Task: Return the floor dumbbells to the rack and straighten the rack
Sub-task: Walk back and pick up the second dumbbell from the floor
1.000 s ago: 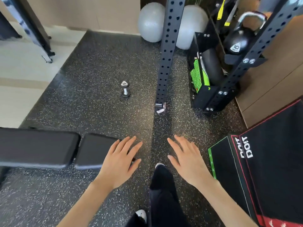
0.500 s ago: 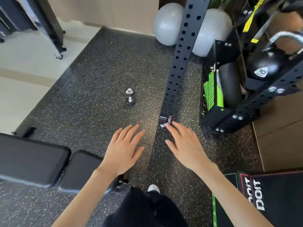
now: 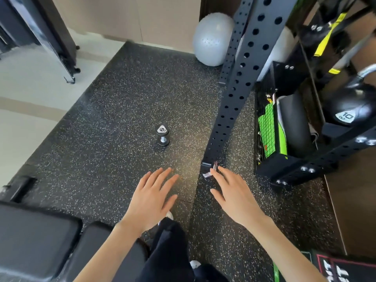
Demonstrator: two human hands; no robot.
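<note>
dumbbell: one small dumbbell [image 3: 162, 135] stands on end on the speckled rubber floor [image 3: 114, 102]. it is left of the black upright [image 3: 240, 82], a little beyond the upright's foot and well apart from both your hands.
handling: it looks compact but dense and fully rigid, so expect more weight than its size suggests. the bright metal handle is probably slick. balanced on one head, it could tip and roll if you nudge it.
where to hold: take the short metal handle between the two heads. come in from the side and wrap your fingers right round it, not over the top head.
left hand: your left hand [image 3: 151, 198] is left of the upright's foot and nearer to you. it is palm down with fingers straight and spread, and it holds nothing.
right hand: your right hand [image 3: 234, 195] is flat with spread fingers and is also empty. its fingertips are just beside the upright's foot, and you cannot tell whether they touch it.
right of the upright: a kettlebell [image 3: 345, 106] marked 10 and a green mat [image 3: 266, 129] sit in the frame. no dumbbell slot is in view.
further out: a grey ball [image 3: 211, 39] lies beyond the upright. a padded bench [image 3: 36, 239] sits far left of it, close to you.
</note>
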